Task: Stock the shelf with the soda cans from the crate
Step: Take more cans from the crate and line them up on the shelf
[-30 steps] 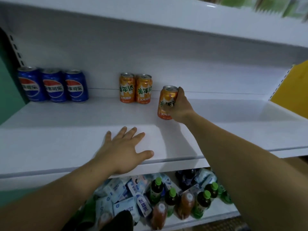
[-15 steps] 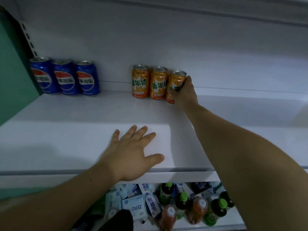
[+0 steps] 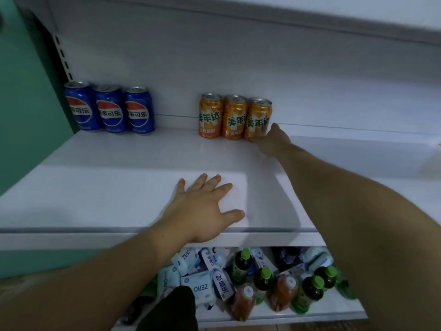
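The right hand (image 3: 274,140) is touching the orange can (image 3: 259,118) just ahead, grip unclear through blur; snagging it while withdrawing risks toppling it. The left hand (image 3: 202,206) is lying open.

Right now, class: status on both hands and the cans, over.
Left hand flat on shelf. Right hand touching rightmost orange can, grip unclear. Nothing blocking.

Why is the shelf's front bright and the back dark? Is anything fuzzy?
Head view: a bright patch lies on the shelf around the left hand; the back, by the orange cans, sits in shade, likely from the upper shelf; the right hand looks motion-blurred.
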The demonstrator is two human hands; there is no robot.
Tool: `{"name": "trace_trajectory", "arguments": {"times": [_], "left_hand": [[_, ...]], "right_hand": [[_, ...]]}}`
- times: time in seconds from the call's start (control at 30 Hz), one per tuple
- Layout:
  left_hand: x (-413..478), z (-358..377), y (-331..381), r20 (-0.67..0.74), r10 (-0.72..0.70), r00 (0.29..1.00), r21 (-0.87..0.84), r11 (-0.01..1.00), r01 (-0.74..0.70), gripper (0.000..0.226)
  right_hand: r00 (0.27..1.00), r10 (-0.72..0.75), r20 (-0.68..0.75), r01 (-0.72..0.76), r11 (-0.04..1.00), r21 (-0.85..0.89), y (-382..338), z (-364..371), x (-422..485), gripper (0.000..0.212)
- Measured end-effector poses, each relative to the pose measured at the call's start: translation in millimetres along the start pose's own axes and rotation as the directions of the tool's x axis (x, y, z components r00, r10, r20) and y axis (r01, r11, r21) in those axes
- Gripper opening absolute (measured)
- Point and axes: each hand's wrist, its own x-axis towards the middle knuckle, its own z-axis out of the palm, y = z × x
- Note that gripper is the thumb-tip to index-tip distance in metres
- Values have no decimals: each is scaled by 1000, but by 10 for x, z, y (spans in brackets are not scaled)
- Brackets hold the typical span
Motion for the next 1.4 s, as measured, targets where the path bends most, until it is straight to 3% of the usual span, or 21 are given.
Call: {"name": "trace_trajectory", "arguments": {"times": [0.17,0.33,0.47,0.6,0.83,1.0,1.13,1.2,1.3,1.4], "left_hand": [[-8,-25,-20,7,16,1000,-6,1000,-16,78],[-5,-121,148,45,-25,999,39,999,23,85],[-130,-75,965,86,220,972,43,973,-225,82],[-510,195,1943,130,514,848,-6,856,-517,73],[-1323,829,3101,302,758,578,-51,618,-785,71],[-1516,1350,3604,394,805,443,-55,502,-863,78],[-1541,1777,3876,454,822,344,-118,439,-891,62],[-1521,2006,3960,508,803,312,-139,434,-890,54],[-1445,2371,4067,595,751,288,-136,447,-884,43],[-1318,2780,4204,642,714,279,-130,460,-878,52]], "right_hand": [[993,-47,111,90,906,-414,223,-481,-698,77],[995,68,68,-27,877,-480,722,-1162,-1588,78],[981,194,-29,-184,855,-485,1128,-1574,-2323,77],[924,356,-138,-377,795,-475,1561,-1860,-3201,76],[746,598,-293,-666,672,-325,2378,-2035,-4680,74],[587,738,-334,-808,559,-186,2890,-1933,-5389,71],[490,813,-314,-865,497,-63,3249,-1748,-5717,59],[456,848,-270,-882,472,-8,3439,-1641,-5849,51],[402,894,-201,-911,412,11,3764,-1493,-6003,56],[372,909,-187,-927,374,-25,4186,-1346,-6060,54]]}}
